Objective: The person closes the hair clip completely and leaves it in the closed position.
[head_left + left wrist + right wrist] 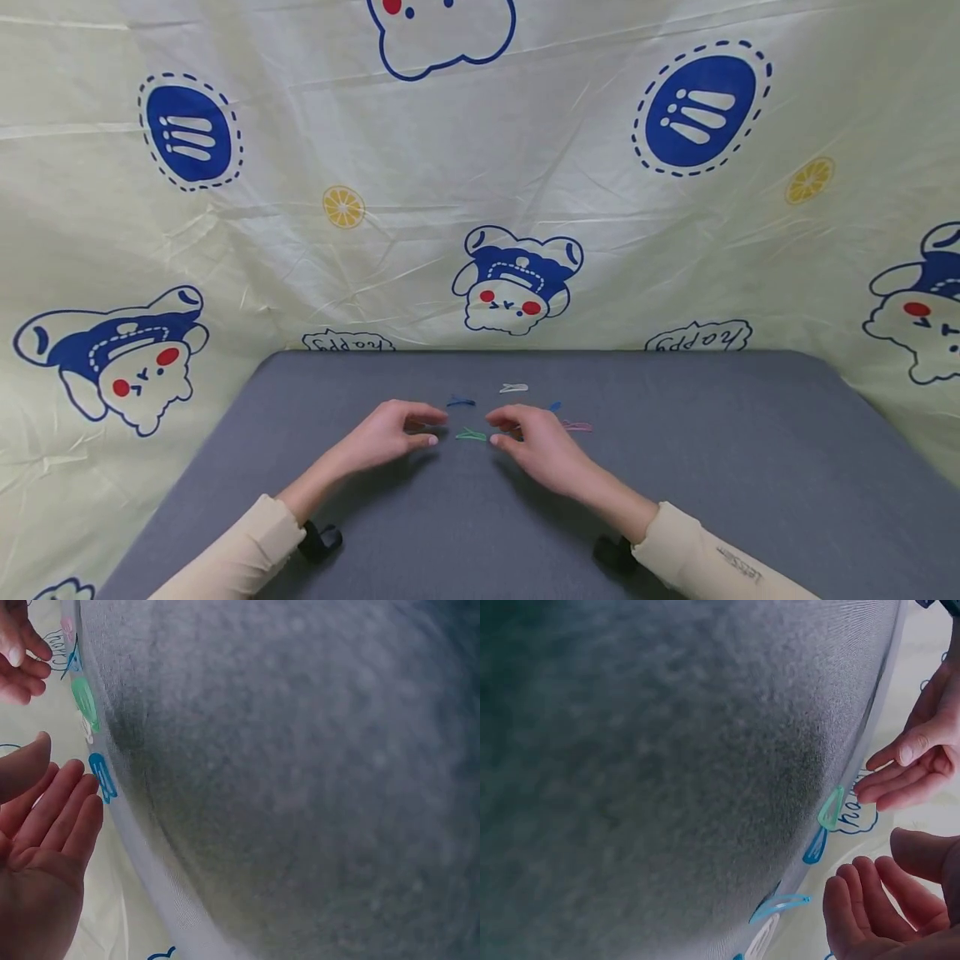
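My left hand (396,432) hovers over the table, its fingers loosely bent and holding nothing. Opposite it, my right hand (542,448) is likewise relaxed, with nothing between thumb and fingers. A green snap hair clip (471,435) lies between the two hands. Just beyond the left fingertips is a dark blue hair clip (461,402), also seen in the left wrist view. Farther back lies a white hair clip (514,387). Behind the right hand, a second blue clip (555,407) is partly hidden, and a pink clip (577,426) lies near its knuckles.
The grey table (420,533) runs back to a pale printed curtain (585,108) hanging behind it and at the sides. Black straps (321,542) sit at both wrists beside the cream sleeves (240,546).
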A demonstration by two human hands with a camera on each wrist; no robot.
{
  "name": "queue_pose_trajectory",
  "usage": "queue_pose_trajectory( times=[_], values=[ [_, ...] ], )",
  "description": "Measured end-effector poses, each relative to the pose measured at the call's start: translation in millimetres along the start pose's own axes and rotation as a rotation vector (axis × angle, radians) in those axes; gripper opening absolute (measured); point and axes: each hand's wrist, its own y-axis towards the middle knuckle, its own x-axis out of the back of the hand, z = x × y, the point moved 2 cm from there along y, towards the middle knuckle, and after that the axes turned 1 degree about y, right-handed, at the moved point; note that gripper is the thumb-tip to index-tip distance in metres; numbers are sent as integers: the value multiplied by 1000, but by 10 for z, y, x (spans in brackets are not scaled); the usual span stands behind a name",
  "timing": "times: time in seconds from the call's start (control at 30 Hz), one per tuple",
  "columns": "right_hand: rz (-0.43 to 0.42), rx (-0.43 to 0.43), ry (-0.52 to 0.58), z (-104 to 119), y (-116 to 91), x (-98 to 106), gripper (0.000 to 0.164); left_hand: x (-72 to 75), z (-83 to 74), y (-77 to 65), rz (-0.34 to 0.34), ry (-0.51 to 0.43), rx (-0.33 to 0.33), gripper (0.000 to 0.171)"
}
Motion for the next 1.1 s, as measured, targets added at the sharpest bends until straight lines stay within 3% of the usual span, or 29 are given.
queue_pose_trajectory(
  times=[0.27,0.77,1.1],
  values=[
    [61,24,0,-24,131,-102,22,-40,64,61,32,-52,-1,29],
    [88,15,-41,-88,249,-157,17,-77,143,196,8,-131,19,20],
    [103,16,-39,-111,330,-185,10,-91,150,263,28,-148,47,20]
  ],
)
